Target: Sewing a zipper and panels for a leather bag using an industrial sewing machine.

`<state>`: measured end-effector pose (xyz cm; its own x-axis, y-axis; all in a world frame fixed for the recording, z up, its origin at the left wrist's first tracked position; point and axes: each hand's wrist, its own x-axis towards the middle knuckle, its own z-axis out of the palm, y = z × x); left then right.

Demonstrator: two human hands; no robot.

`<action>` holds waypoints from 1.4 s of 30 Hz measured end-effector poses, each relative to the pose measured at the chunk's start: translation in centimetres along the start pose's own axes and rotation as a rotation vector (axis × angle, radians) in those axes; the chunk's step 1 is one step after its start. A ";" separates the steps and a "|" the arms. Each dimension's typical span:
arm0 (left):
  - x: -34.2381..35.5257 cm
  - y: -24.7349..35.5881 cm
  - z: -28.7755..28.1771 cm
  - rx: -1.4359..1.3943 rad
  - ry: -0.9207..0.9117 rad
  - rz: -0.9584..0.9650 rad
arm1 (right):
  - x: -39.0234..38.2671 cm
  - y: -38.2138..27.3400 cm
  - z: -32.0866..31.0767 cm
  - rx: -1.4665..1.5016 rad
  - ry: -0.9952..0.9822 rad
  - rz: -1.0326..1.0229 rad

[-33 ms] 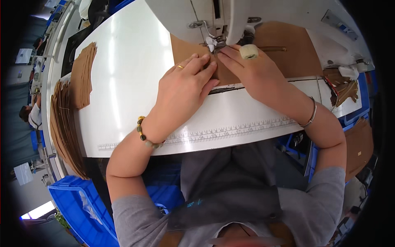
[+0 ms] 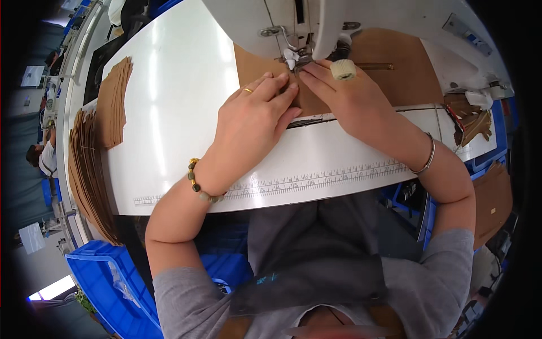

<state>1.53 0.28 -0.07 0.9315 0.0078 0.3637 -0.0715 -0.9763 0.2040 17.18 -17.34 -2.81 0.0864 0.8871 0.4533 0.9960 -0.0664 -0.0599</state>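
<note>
A white sewing machine [image 2: 237, 14] stands at top centre, its presser foot [image 2: 302, 59] over a brown sheet [image 2: 406, 85]. My left hand [image 2: 254, 116] lies on that sheet just below and left of the foot, fingers slightly bent and resting on it, thumb tucked toward them. My right hand [image 2: 358, 101] reaches to the foot from the right, open, fingers stretched along the sheet, their tips close beside the foot. A ribbed cream cylinder [image 2: 342, 70] sits on one of its fingers. What lies under my fingertips is partly hidden.
Brown piece stacks [image 2: 113, 101] [image 2: 87, 169] line the white table's [image 2: 164, 113] left side. Brown scraps [image 2: 468, 118] lie at right, more brown pieces [image 2: 491, 203] beyond. A printed ruler runs along the near edge. Blue crates [image 2: 107, 282] sit below. A co-worker [image 2: 42, 158] is at far left.
</note>
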 end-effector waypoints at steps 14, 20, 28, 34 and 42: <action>-0.1 -0.2 0.2 0.029 0.037 0.034 | 0.1 0.1 -0.2 -0.019 -0.007 -0.021; -0.1 -0.3 0.5 0.044 0.043 0.032 | 0.2 0.3 -0.3 -0.012 -0.020 -0.017; 0.0 -0.2 0.4 0.038 0.045 0.024 | 0.1 0.2 -0.2 -0.012 -0.028 0.000; 0.2 -0.3 0.5 0.036 0.045 0.021 | 0.6 0.4 -0.4 -0.016 0.031 -0.035; 0.3 -0.5 0.7 0.048 0.066 0.027 | 0.7 0.5 -0.3 -0.014 0.067 -0.048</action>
<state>2.11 0.61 -0.71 0.9037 -0.0056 0.4282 -0.0774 -0.9856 0.1503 17.76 -16.88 -2.27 0.0399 0.8572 0.5135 0.9992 -0.0315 -0.0250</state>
